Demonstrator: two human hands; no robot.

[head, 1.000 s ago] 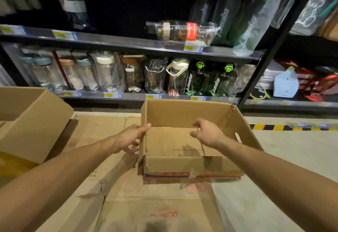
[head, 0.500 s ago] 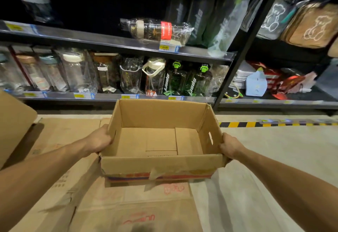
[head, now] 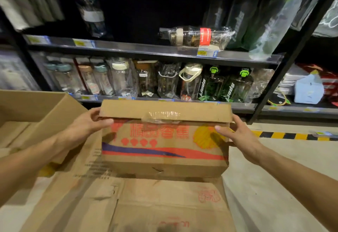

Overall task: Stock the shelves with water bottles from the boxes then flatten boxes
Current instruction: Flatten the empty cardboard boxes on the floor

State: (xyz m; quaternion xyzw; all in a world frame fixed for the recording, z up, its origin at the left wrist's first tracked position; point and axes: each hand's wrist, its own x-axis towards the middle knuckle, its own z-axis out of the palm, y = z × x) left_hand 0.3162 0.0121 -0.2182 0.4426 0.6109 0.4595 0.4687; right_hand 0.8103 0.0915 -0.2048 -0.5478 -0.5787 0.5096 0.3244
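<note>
I hold a brown cardboard box (head: 164,144) with red characters and a blue-red stripe in front of me, tipped so its printed side faces me and a taped edge runs along the top. My left hand (head: 87,127) grips its upper left corner, and my right hand (head: 239,136) grips its upper right side. Behind it, the lower shelf (head: 243,106) carries a row of wrapped water bottles (head: 120,78). One clear bottle with a red label (head: 197,37) lies on its side on the upper shelf (head: 139,47).
Flattened cardboard (head: 146,204) covers the floor under the box. Another open brown box (head: 38,111) stands at the left. A black shelf post (head: 285,65) slants at the right, with yellow-black floor tape (head: 292,135) and bagged goods (head: 309,89) beyond it.
The box lay on the floor with its open top up. Both hands took hold of its sides, lifted it and tipped it so its printed side now faces me.
</note>
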